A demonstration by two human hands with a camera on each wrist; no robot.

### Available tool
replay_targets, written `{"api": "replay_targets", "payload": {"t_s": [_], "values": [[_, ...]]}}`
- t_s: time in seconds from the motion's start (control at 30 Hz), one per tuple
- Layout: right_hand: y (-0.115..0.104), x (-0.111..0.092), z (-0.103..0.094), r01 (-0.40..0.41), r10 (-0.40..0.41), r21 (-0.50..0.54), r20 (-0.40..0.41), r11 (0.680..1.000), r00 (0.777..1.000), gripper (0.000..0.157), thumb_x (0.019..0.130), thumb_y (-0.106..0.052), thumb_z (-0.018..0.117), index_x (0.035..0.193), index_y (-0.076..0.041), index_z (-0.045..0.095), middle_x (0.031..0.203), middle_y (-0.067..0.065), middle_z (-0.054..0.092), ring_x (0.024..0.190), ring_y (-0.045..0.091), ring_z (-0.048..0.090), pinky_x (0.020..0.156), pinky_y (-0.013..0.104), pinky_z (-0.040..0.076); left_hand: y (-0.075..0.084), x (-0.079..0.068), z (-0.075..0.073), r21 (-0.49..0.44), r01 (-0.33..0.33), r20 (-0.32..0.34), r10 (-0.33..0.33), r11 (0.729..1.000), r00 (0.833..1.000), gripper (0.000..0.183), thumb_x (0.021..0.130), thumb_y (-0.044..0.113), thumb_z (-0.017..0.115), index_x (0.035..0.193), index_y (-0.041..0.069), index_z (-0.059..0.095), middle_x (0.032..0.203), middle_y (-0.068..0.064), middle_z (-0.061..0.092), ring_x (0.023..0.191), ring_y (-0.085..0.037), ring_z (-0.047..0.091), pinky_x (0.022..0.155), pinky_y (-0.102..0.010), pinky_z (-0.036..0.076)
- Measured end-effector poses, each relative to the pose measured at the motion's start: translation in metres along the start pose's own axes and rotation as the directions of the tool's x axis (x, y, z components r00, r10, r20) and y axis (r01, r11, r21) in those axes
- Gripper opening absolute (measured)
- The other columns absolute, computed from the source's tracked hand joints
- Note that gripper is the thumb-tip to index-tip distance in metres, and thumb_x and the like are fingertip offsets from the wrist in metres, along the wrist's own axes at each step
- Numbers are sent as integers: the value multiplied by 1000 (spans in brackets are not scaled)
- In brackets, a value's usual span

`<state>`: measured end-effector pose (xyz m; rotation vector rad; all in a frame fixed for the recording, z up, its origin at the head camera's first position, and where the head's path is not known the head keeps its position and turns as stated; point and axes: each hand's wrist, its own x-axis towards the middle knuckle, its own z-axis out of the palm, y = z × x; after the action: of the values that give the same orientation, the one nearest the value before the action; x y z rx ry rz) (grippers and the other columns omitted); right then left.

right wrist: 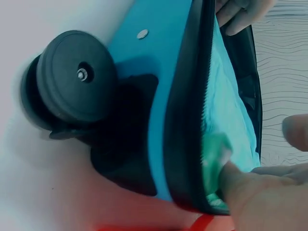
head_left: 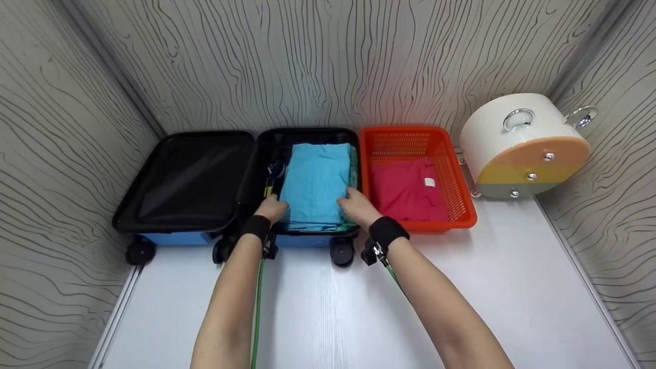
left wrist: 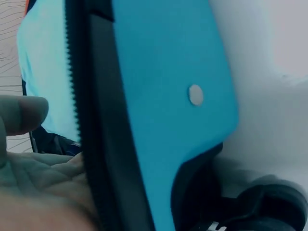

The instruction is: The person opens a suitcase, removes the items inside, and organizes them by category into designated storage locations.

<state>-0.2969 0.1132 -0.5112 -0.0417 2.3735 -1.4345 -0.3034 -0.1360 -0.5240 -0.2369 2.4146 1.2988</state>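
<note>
A folded light-blue garment (head_left: 318, 179) lies in the right half of an open suitcase (head_left: 307, 134), with green fabric (head_left: 353, 166) showing along its right side. My left hand (head_left: 272, 209) is at the garment's lower left edge; in the left wrist view its thumb (left wrist: 29, 114) stands apart from the palm and the suitcase rim hides the fingertips. On the opposite side, my right hand (head_left: 360, 207) reaches in at the garment's right edge. The right wrist view shows its fingers (right wrist: 240, 185) extended beside the green fabric, thumb (right wrist: 297, 131) held away.
The suitcase's other black half (head_left: 195, 179) lies spread to the left. Small dark items, one with a yellow label (head_left: 269, 187), sit left of the garment. An orange-red basket (head_left: 464, 205) holds a red garment (head_left: 407, 189). A cream drum-shaped box (head_left: 505, 123) stands far right.
</note>
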Motion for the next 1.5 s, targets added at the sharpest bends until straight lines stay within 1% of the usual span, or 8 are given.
{"api": "replay_targets", "payload": {"t_s": [0.43, 0.87, 0.97, 1.07, 1.17, 1.27, 1.37, 1.5], "values": [[-10, 1, -9, -100, 115, -139, 101, 985, 988, 72, 106, -31, 49, 158, 9, 20, 161, 25, 28, 102, 27, 47, 94, 41, 40, 1, 7, 11, 66, -14, -19, 15, 998, 1000, 67, 100, 7, 40, 160, -6, 14, 166, -24, 19, 107, -32, 45, 72, -33, 38], [1, 11, -6, -119, 91, 400, 88, 909, 992, 76, 104, -17, 61, 159, 10, 15, 118, 19, 62, 98, 20, 63, 106, 36, 42, 1, 9, -3, -71, 16, 8, -15, 997, 1000, 63, 101, 9, 44, 158, -9, 22, 150, -27, 41, 71, -21, 36, 70, -33, 34], [0, 13, -4, -118, 81, 487, 97, 865, 992, 81, 103, -18, 63, 159, 10, 11, 95, 12, 64, 84, 14, 62, 108, 35, 38, 3, 10, -5, -85, 14, -13, -15, 996, 1000, 24, 101, 8, 46, 106, -7, 64, 85, -11, 52, 56, -15, 28, 59, -30, 30], [-3, 14, -1, -118, 80, 530, 94, 840, 992, 84, 104, -20, 63, 160, 8, 6, 120, 18, 61, 106, 18, 62, 112, 38, 36, 8, 11, -5, -120, 17, -33, -21, 993, 999, 35, 99, 7, 47, 67, 13, 35, 63, 2, 23, 53, -13, 16, 55, -30, 22], [-6, 14, 1, -124, 93, 548, 85, 828, 992, 88, 104, -21, 62, 161, 5, 1, 167, 21, 13, 151, 31, 23, 120, 49, 26, 15, 10, -4, -155, 36, -35, -42, 987, 999, 32, 99, 12, 49, 73, 13, 32, 68, 0, 27, 58, -16, 23, 60, -32, 27], [-6, 14, 1, -116, 94, 566, 69, 816, 993, 88, 104, -21, 62, 162, 2, 0, 164, 22, 19, 148, 34, 28, 118, 52, 29, 23, 8, 0, -219, 57, -9, -60, 974, 998, 23, 101, 18, 52, 110, -3, 56, 107, -15, 54, 91, -25, 52, 82, -36, 44], [-4, 12, 0, -108, 92, 563, 57, 819, 994, 89, 103, -18, 62, 163, 0, -1, 165, 21, 19, 148, 34, 27, 118, 54, 28, 29, 5, 4, -292, 62, 13, -61, 955, 998, 71, 102, 20, 52, 160, -2, 19, 162, -23, 24, 142, -35, 32, 114, -46, 33], [0, 8, -2, -104, 103, 520, 31, 848, 994, 92, 100, -14, 65, 164, -4, -1, 169, 17, 6, 152, 33, 17, 120, 54, 24, 34, 1, 10, -349, 33, -5, -37, 937, 999, 76, 101, 17, 52, 163, 0, 11, 166, -23, 17, 146, -35, 26, 117, -46, 28]]}}
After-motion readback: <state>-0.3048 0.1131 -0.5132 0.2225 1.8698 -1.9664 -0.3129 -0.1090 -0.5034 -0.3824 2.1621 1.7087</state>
